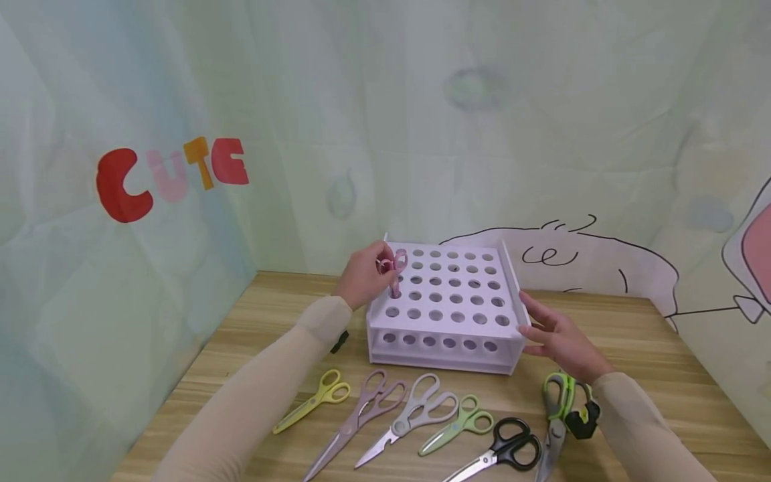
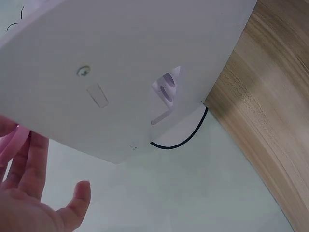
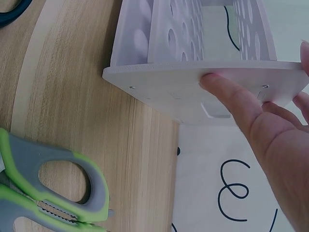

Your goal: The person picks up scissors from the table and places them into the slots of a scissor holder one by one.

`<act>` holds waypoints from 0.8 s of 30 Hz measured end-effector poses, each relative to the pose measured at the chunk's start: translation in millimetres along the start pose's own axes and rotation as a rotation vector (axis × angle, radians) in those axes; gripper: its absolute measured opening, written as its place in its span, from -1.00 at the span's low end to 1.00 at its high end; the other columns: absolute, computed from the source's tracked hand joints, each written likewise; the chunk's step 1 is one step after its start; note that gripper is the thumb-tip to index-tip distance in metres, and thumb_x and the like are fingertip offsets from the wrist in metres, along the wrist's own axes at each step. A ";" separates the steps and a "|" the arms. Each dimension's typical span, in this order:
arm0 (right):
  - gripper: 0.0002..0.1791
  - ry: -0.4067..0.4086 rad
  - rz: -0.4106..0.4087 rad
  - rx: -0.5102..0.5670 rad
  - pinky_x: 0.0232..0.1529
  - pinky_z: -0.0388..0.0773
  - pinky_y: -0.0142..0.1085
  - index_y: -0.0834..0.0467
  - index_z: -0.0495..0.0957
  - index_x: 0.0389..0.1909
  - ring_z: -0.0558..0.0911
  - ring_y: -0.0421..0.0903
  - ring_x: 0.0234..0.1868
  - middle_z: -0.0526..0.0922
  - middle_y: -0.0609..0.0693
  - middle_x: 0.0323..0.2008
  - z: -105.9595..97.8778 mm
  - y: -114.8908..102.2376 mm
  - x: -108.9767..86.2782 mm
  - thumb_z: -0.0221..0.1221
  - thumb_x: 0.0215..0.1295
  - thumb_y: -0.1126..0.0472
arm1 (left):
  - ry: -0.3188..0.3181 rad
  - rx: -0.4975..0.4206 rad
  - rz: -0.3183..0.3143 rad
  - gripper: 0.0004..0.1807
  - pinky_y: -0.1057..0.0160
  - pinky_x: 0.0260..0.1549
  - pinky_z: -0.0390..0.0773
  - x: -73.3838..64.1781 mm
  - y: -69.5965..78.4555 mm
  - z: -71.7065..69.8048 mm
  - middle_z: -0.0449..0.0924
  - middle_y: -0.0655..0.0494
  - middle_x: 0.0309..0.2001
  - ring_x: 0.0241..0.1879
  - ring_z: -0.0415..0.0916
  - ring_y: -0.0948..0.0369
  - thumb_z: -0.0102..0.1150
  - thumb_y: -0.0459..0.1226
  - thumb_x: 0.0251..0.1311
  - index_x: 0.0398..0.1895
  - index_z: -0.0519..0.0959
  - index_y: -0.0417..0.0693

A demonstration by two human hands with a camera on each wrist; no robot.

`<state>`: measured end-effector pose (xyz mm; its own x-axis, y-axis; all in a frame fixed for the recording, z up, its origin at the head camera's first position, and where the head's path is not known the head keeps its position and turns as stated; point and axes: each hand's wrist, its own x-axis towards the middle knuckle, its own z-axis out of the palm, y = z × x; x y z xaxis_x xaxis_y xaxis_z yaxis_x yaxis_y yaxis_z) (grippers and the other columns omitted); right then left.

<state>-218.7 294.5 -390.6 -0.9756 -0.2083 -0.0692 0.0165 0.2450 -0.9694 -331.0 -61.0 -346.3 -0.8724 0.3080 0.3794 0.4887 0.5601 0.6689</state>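
A white rack [image 1: 446,304] with rows of round holes stands at the back of the wooden table. At its left side my left hand [image 1: 366,273] pinches pink scissors [image 1: 400,260] by the handle loops, and their lower end points down into a hole in the left column. Part of the pink handle [image 2: 15,144] shows at the edge of the left wrist view. My right hand [image 1: 560,338] rests with extended fingers against the rack's right side panel [image 3: 193,89], thumb near the front corner.
In front of the rack lie yellow scissors [image 1: 314,402], mauve scissors [image 1: 357,423], grey-white scissors [image 1: 411,418], small green scissors [image 1: 460,425], black-handled scissors [image 1: 502,454] and green-grey scissors [image 1: 557,415]. A black piece [image 1: 583,423] is by the right forearm. Printed cloth [image 1: 361,134] hangs behind.
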 end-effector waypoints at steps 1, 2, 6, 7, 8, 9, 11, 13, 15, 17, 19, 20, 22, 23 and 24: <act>-0.15 0.003 0.001 -0.003 0.09 0.57 -0.13 -0.07 -0.13 0.59 0.22 0.32 0.39 -0.16 0.18 0.56 -0.2 0.4 0.2 0.14 0.44 0.18 | -0.006 0.013 -0.002 -0.80 0.25 -0.35 0.54 0.0 -0.3 0.6 0.55 0.07 -0.36 -0.35 0.46 0.15 0.34 -0.42 0.14 -0.30 0.49 -0.08; -0.15 0.007 0.003 -0.005 0.08 0.57 -0.14 -0.07 -0.12 0.59 0.22 0.32 0.40 -0.16 0.18 0.56 -0.3 0.6 0.0 0.15 0.43 0.18 | -0.017 0.023 -0.004 -0.81 0.25 -0.35 0.53 0.0 -0.9 1.3 0.55 0.08 -0.36 -0.35 0.46 0.15 0.34 -0.40 0.15 -0.31 0.49 -0.07; -0.14 0.010 0.004 -0.011 0.08 0.57 -0.14 -0.07 -0.11 0.59 0.21 0.33 0.40 -0.16 0.17 0.56 -0.7 0.9 -0.3 0.16 0.42 0.17 | -0.057 0.070 -0.006 -0.84 0.26 -0.31 0.54 -0.1 -1.8 2.9 0.58 0.10 -0.36 -0.33 0.47 0.16 0.36 -0.35 0.16 -0.34 0.52 -0.05; -0.14 0.007 0.003 -0.009 0.08 0.57 -0.13 -0.06 -0.12 0.59 0.21 0.33 0.40 -0.16 0.17 0.56 -0.7 0.8 -0.4 0.16 0.42 0.16 | -0.067 0.085 -0.001 -0.85 0.27 -0.29 0.55 -0.3 -1.5 3.0 0.59 0.11 -0.35 -0.32 0.48 0.17 0.37 -0.34 0.16 -0.35 0.54 -0.05; -0.14 0.003 0.002 -0.005 0.08 0.56 -0.13 -0.06 -0.12 0.59 0.21 0.33 0.40 -0.16 0.17 0.56 -0.6 0.8 -0.4 0.16 0.43 0.17 | -0.078 0.102 0.001 -0.85 0.27 -0.28 0.55 -0.5 -1.3 3.0 0.60 0.12 -0.35 -0.32 0.49 0.18 0.38 -0.34 0.15 -0.36 0.55 -0.05; -0.14 -0.002 -0.001 -0.003 0.09 0.56 -0.12 -0.05 -0.13 0.59 0.21 0.34 0.40 -0.17 0.18 0.56 -0.6 0.7 -0.3 0.15 0.43 0.17 | -0.089 0.124 0.007 -0.86 0.27 -0.28 0.55 -0.7 -0.7 2.8 0.61 0.12 -0.35 -0.33 0.49 0.18 0.39 -0.33 0.15 -0.37 0.56 -0.05; -0.14 -0.006 -0.003 -0.001 0.10 0.55 -0.12 -0.05 -0.13 0.59 0.20 0.33 0.40 -0.17 0.18 0.56 -0.4 0.6 -0.2 0.15 0.43 0.16 | -0.113 0.166 0.018 -0.87 0.29 -0.30 0.53 -0.8 0.0 2.6 0.60 0.12 -0.37 -0.35 0.47 0.18 0.39 -0.32 0.15 -0.39 0.58 -0.05; -0.14 -0.005 0.000 0.004 0.10 0.55 -0.12 -0.06 -0.13 0.59 0.21 0.32 0.40 -0.17 0.17 0.56 0.0 0.6 0.0 0.15 0.44 0.16 | -0.133 0.203 0.033 -0.88 0.29 -0.32 0.51 -0.7 0.7 2.7 0.59 0.13 -0.40 -0.37 0.46 0.19 0.39 -0.33 0.14 -0.41 0.59 -0.06; -0.15 -0.004 -0.003 0.006 0.11 0.55 -0.11 -0.06 -0.13 0.59 0.20 0.33 0.40 -0.17 0.18 0.56 0.2 0.8 0.0 0.14 0.44 0.17 | -0.149 0.228 0.041 -0.89 0.29 -0.35 0.48 -0.6 0.6 3.3 0.57 0.13 -0.44 -0.39 0.44 0.18 0.38 -0.34 0.14 -0.43 0.59 -0.07; -0.15 -0.003 -0.002 0.007 0.10 0.55 -0.11 -0.07 -0.13 0.59 0.19 0.33 0.41 -0.17 0.19 0.56 0.4 1.1 -0.1 0.14 0.45 0.17 | -0.157 0.245 0.042 -0.89 0.30 -0.36 0.47 -0.7 0.1 4.3 0.56 0.15 -0.46 -0.40 0.43 0.19 0.38 -0.34 0.14 -0.44 0.60 -0.06; -0.15 -0.003 -0.002 0.009 0.10 0.56 -0.11 -0.07 -0.14 0.59 0.17 0.33 0.42 -0.17 0.20 0.56 0.8 1.2 -0.2 0.14 0.45 0.17 | -0.162 0.263 0.044 -0.88 0.30 -0.37 0.47 -0.6 -1.2 5.6 0.56 0.16 -0.47 -0.41 0.43 0.19 0.39 -0.33 0.13 -0.46 0.60 -0.05; -0.15 -0.001 -0.001 0.008 0.09 0.56 -0.11 -0.07 -0.14 0.59 0.16 0.33 0.42 -0.17 0.21 0.56 0.9 1.4 -0.2 0.14 0.45 0.17 | -0.163 0.272 0.045 -0.88 0.30 -0.37 0.47 -0.4 -2.0 6.3 0.56 0.16 -0.48 -0.41 0.44 0.20 0.39 -0.31 0.14 -0.46 0.61 -0.04; -0.15 0.001 0.001 0.001 0.08 0.57 -0.12 -0.08 -0.13 0.59 0.14 0.33 0.43 -0.18 0.20 0.56 1.1 1.1 -0.5 0.14 0.45 0.17 | -0.164 0.285 0.046 -0.87 0.30 -0.37 0.47 -0.3 -2.7 7.0 0.56 0.17 -0.48 -0.41 0.44 0.20 0.41 -0.29 0.13 -0.46 0.61 -0.04; -0.15 0.001 0.003 -0.003 0.08 0.58 -0.13 -0.09 -0.14 0.59 0.14 0.33 0.43 -0.18 0.20 0.56 1.1 0.6 -0.4 0.14 0.45 0.16 | -0.165 0.286 0.045 -0.88 0.30 -0.37 0.47 0.0 -3.0 7.2 0.57 0.16 -0.47 -0.41 0.44 0.20 0.41 -0.29 0.14 -0.46 0.62 -0.04; -0.15 0.002 0.005 -0.006 0.07 0.58 -0.13 -0.09 -0.14 0.59 0.14 0.33 0.43 -0.19 0.19 0.56 1.0 0.1 -0.3 0.14 0.45 0.16 | -0.166 0.286 0.042 -0.88 0.30 -0.37 0.48 0.4 -3.2 7.3 0.57 0.16 -0.47 -0.40 0.44 0.19 0.40 -0.30 0.14 -0.45 0.62 -0.04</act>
<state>-218.2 293.6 -391.0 -0.9759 -0.2056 -0.0738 0.0201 0.2521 -0.9675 -333.0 -57.0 -353.0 -0.8520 0.4434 0.2783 0.5235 0.7303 0.4389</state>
